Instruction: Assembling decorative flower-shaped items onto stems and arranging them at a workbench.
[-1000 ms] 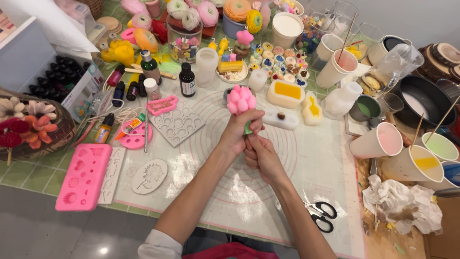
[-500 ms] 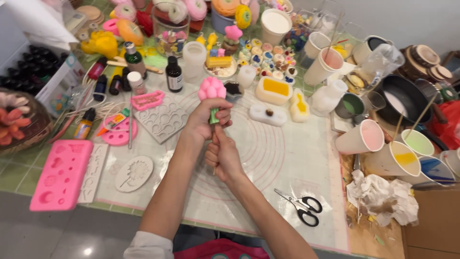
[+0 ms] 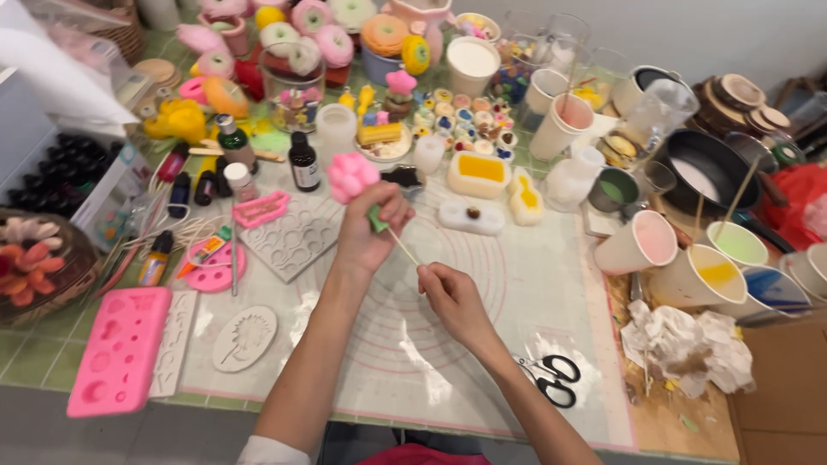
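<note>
Left hand (image 3: 370, 228) clamped on green base of pink flower (image 3: 352, 176); right hand (image 3: 448, 297) pinches thin stick (image 3: 401, 245) below it. Risk: hard pull may snap the stick or dent petals; open cups (image 3: 642, 244) sit just right.

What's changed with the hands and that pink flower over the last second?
The two hands have drawn apart: the right hand slid down the thin stick, away from the left hand, and now pinches its lower end. The left hand keeps its grip under the pink flower, holding it up. The scissors and pink mould lie where they were.
</note>
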